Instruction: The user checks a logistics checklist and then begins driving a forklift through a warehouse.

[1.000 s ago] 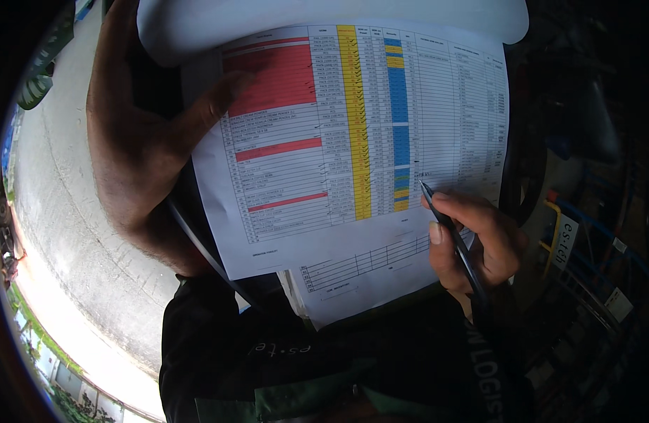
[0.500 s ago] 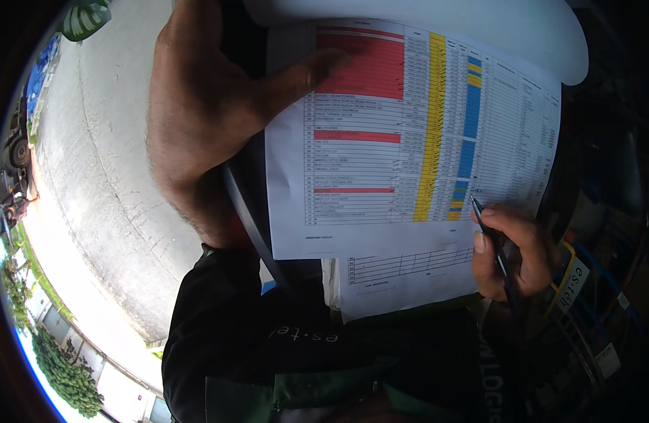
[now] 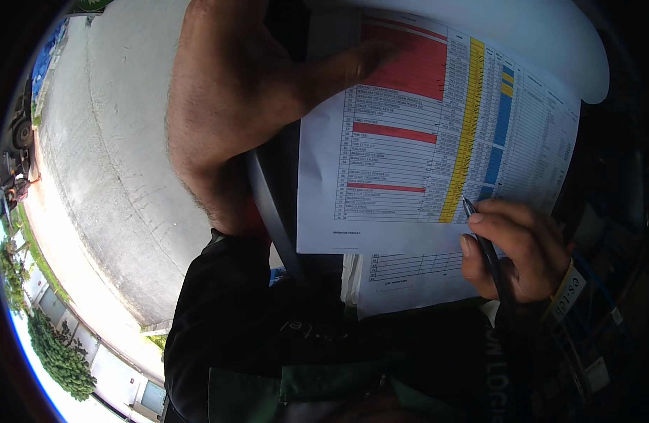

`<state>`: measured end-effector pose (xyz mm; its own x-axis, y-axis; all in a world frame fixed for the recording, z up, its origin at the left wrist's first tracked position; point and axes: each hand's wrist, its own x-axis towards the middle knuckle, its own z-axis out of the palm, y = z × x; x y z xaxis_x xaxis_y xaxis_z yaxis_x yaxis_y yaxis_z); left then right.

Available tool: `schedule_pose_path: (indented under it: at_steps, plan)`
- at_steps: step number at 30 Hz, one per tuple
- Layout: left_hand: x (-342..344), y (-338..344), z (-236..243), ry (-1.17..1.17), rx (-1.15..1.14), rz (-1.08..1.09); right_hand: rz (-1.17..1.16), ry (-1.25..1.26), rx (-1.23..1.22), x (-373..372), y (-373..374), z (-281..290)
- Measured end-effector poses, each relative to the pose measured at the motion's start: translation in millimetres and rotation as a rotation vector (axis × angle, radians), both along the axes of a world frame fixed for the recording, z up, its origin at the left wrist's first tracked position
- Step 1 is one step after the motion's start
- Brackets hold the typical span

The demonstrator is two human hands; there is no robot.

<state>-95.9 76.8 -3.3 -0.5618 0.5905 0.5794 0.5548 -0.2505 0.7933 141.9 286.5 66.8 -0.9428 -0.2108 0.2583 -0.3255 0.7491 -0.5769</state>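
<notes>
Squarely right of centre, a printed sheet [image 3: 448, 151] fills the upper half of the frame, its rows of small print crossed by red bands, a yellow column and a blue one. Small dark tick marks run along the yellow. A dark pen [image 3: 488, 248] slants over the sheet's lower right part, its tip at the yellow column near the bottom rows; whether it touches the paper is hard to tell. The right hand [image 3: 518, 247] grips the pen between thumb and bent fingers. At upper left of centre, the left hand [image 3: 233, 106] stretches its thumb across the red block; its fingers are hidden, so I cannot tell whether they grasp anything.

Along the top edge a white page [image 3: 536, 42] curls back. Below the printed sheet, another sheet [image 3: 409, 292] with a ruled table pokes out. A black bar [image 3: 271, 211] passes near the left wrist. Dark clothing [image 3: 409, 374] fills the bottom centre. Grey pavement [image 3: 120, 141] spreads at left, with a leafy tree [image 3: 60, 352] at lower left.
</notes>
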Motion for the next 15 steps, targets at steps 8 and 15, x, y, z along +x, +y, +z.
schedule_pose_path:
  at_steps: [8,15]
  plan:
    - [1,-1,-1,-0.006,-0.008,0.013,-0.02,0.063,-0.064,-1,-2,-21]
    - [5,-1,0,-0.018,-0.009,0.028,-0.019,0.055,-0.162,-4,3,-25]
